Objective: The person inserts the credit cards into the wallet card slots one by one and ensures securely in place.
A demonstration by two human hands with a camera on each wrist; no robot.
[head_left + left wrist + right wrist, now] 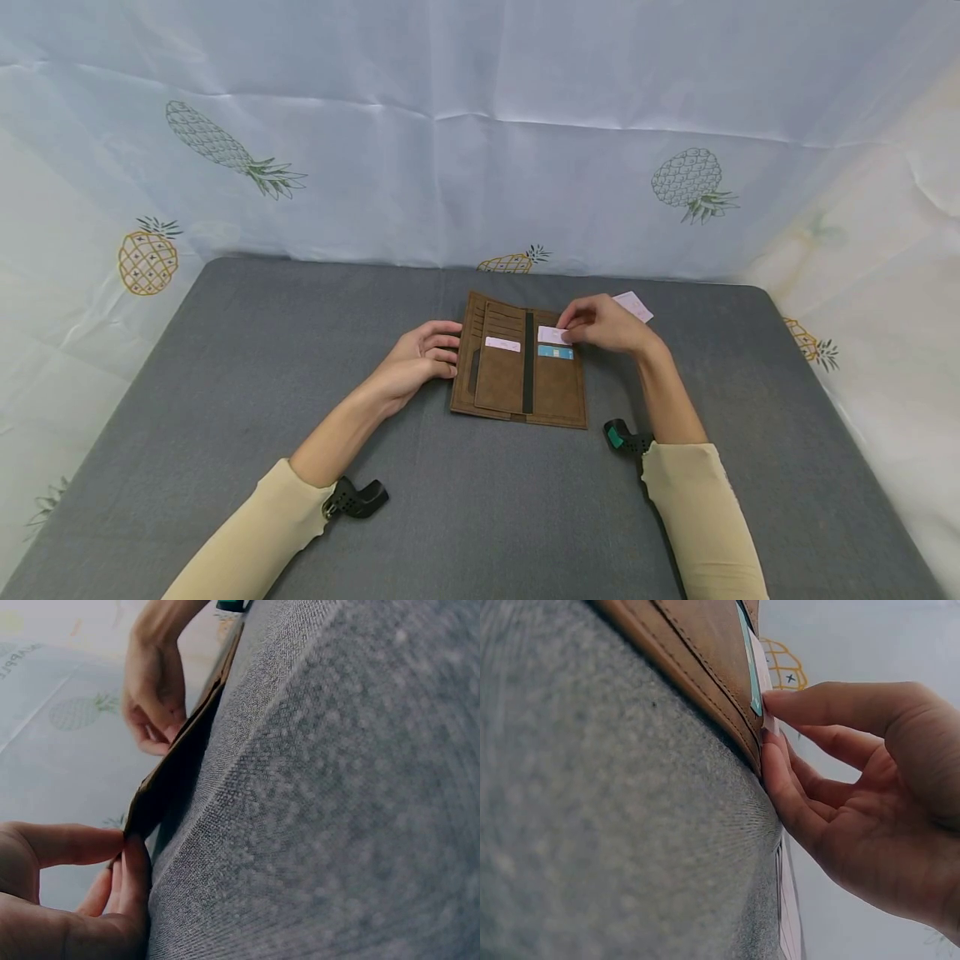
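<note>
A brown wallet (498, 383) lies spread open on the table, a dark strip running down between its card panels. My left hand (408, 362) pinches the wallet's left edge between thumb and fingers; the left wrist view shows that edge tilted up off the cloth. At the right panel my right hand (613, 325) pinches a pale pink card (759, 664) by its side, partly inside a slot. Just below it a blue card (556, 352) peeks from its slot. Another pale pink card (502, 343) shows in the left panel.
A further pale pink card (634, 307) lies on the grey table (315, 333) behind my right hand. White cloth (480, 183) printed with pineapples hangs around the back and sides. Black wrist devices (358, 498) sit at both sleeve cuffs.
</note>
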